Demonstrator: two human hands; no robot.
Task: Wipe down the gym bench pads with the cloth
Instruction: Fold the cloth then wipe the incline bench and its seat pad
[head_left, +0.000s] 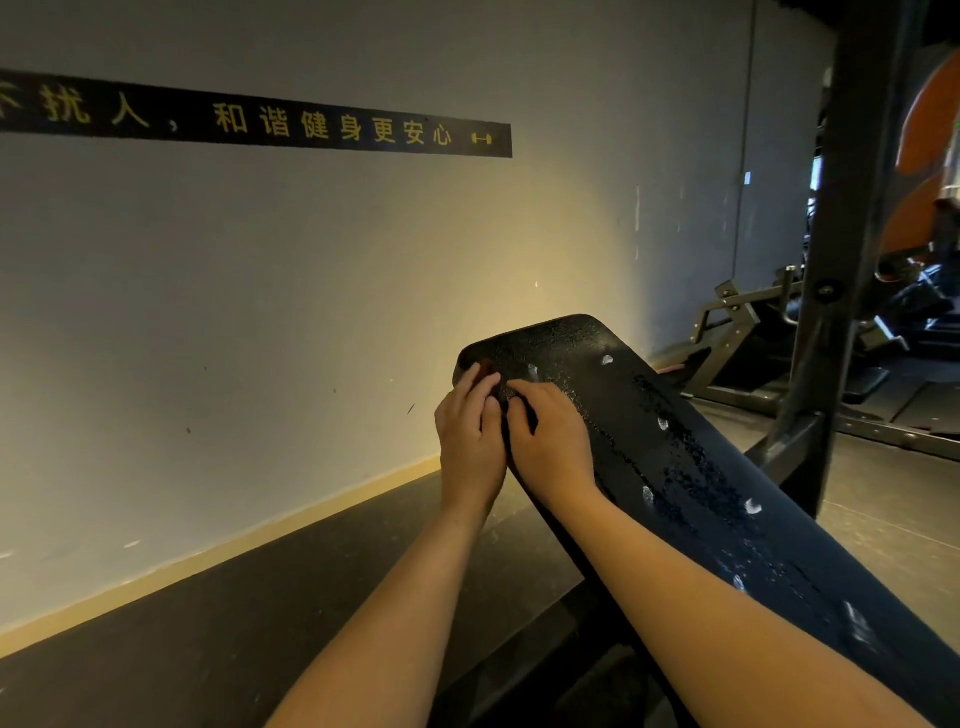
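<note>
Both left hand (470, 431) and right hand (550, 441) fingers (480, 384) curled, pinching cloth (488, 368) between fingertips on bench pad (675, 457) top.

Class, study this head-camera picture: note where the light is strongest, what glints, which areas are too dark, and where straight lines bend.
Head view: a warm pool of light falls on the wall behind the far end of the bench pad; droplets on it glint white; the machines at right are dim; the banner bows, a wide-angle effect.

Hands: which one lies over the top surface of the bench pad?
The right hand; it lies over the bench pad, while the left hand stays at its left edge.
</note>
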